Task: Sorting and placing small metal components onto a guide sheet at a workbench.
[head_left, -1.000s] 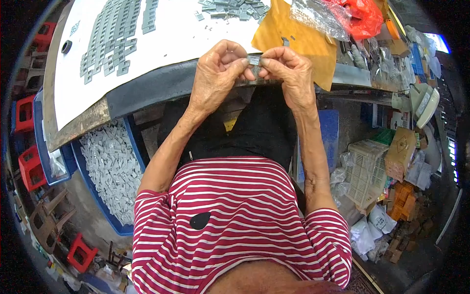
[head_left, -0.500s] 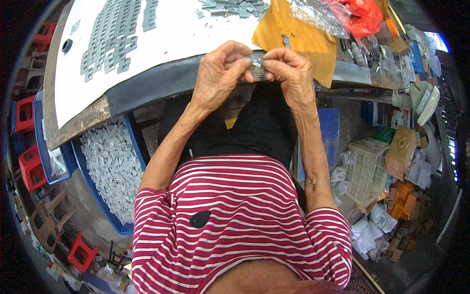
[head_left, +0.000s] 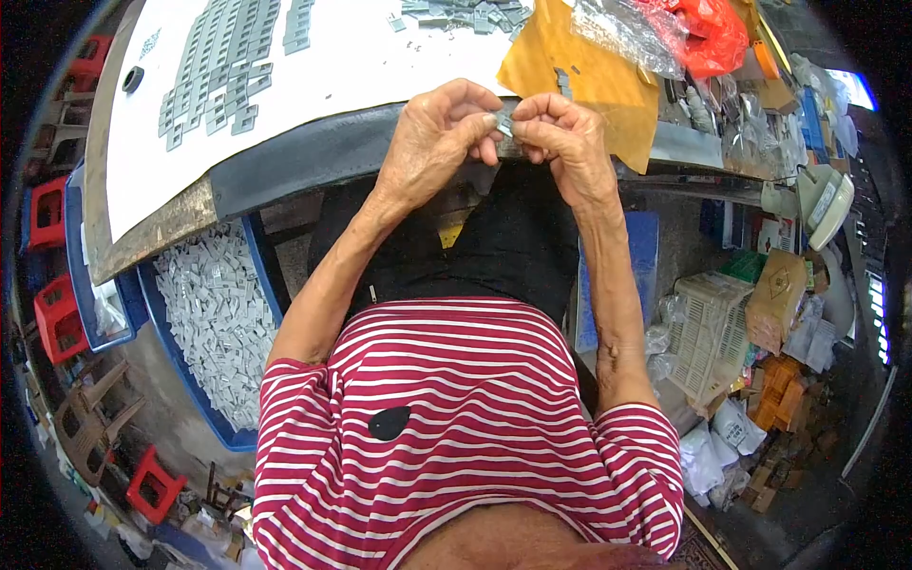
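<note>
Between my two hands, just over the table's front edge, is a small grey plastic piece (head_left: pixel 503 123). My left hand (head_left: pixel 439 138) pinches it from the left with thumb and forefinger. From the other side, the thumb and fingertips of my right hand (head_left: pixel 567 138) are closed on it too. The fingers cover much of the piece. Similar grey pieces lie in neat rows (head_left: pixel 223 66) on the white table sheet at the left. A loose heap of grey pieces (head_left: pixel 465 15) lies at the far middle, beyond my hands.
Brown paper (head_left: pixel 608 90) covers the table right of my hands, with a red plastic bag (head_left: pixel 708 38) behind it. A blue bin (head_left: pixel 214 332) full of grey pieces stands below the table at left. A pale crate (head_left: pixel 708 332) and a desk lamp (head_left: pixel 828 204) are at right.
The view has shifted slightly. My hands stay together at the table edge, and the grey piece between the fingertips has turned and shows more of its face.
</note>
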Demonstrator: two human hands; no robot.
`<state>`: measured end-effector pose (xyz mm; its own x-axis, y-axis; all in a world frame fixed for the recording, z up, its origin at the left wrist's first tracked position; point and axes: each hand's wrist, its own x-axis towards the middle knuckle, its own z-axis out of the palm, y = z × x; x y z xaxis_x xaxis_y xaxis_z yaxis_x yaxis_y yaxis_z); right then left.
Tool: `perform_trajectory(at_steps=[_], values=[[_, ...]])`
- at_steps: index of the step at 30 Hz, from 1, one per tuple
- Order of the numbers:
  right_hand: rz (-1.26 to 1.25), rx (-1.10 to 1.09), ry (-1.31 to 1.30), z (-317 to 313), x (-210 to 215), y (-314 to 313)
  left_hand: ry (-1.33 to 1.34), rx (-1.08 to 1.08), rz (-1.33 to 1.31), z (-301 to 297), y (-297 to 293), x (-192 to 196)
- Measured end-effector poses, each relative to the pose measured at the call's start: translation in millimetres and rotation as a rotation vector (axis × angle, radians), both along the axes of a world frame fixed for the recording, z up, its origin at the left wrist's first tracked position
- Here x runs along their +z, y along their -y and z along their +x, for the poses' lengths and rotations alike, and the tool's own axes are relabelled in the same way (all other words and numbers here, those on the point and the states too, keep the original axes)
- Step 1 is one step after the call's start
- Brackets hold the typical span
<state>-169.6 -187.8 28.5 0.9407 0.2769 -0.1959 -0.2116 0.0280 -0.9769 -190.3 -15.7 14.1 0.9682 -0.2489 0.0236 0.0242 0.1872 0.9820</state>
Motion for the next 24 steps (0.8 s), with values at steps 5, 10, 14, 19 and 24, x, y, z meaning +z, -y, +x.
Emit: perform_trajectory(at_steps=[5,10,14,19,24], values=[[0.019,0.017,-0.022,0,0,0,-0.027,-0.006,-0.046,1,-1,0],[0.016,-0.028,-0.027,-2,2,-6,-0.050,-0.022,-0.088,3,-3,-2],[0.044,-0.034,-0.012,0,3,-10,-0.083,-0.043,-0.132,5,-5,-2],[0.046,-0.029,0.000,7,7,-9,0.012,-0.037,-0.050,9,-6,2],[0.035,0.001,0.033,12,11,-13,0.223,-0.005,0.333,11,-14,17]])
